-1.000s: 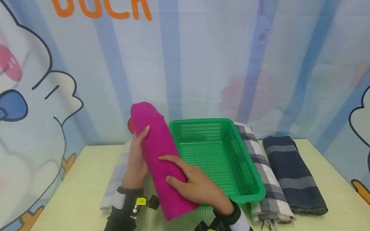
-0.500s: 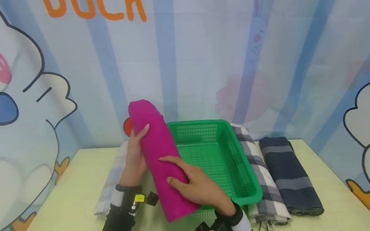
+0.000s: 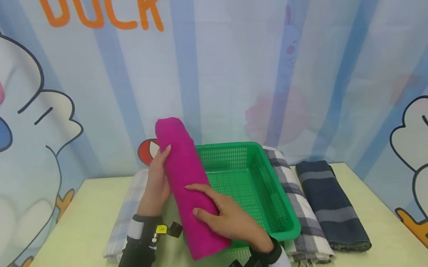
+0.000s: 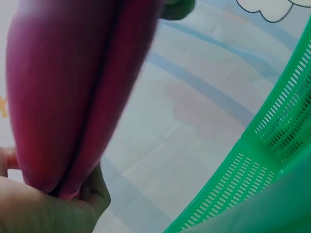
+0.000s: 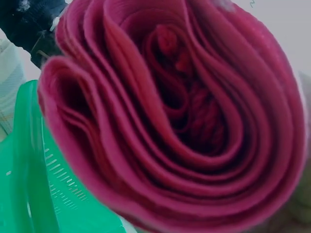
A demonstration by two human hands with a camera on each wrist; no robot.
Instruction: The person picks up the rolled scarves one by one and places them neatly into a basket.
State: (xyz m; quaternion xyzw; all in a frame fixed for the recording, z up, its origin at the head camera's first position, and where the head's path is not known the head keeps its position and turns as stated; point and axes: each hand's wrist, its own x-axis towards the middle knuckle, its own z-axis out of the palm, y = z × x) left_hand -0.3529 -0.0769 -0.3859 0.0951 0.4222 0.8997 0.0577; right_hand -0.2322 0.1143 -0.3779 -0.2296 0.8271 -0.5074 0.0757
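A rolled magenta towel point(image 3: 187, 183) is held tilted above the table's near left, over the left rim of a green perforated basket point(image 3: 265, 198). My left hand point(image 3: 157, 178) grips the roll's left side, fingers up its flank. My right hand point(image 3: 223, 218) lies curled over its lower part. In the left wrist view the magenta roll point(image 4: 68, 92) rises from my left hand point(image 4: 43, 208), beside the green basket's wall point(image 4: 262, 160). The right wrist view is filled by the roll's spiral end point(image 5: 180, 111), with the basket point(image 5: 43, 194) below.
A pale checked cloth point(image 3: 126, 213) lies on the cream table point(image 3: 390, 249) under the hands. Right of the basket lie a grey plaid cloth point(image 3: 300, 207) and a dark blue striped cloth point(image 3: 332, 204). A cartoon-printed backdrop point(image 3: 237, 71) closes off the rear.
The roll and both hands have shifted slightly right toward the basket, with the grip unchanged. The head view has panned a little to the right.
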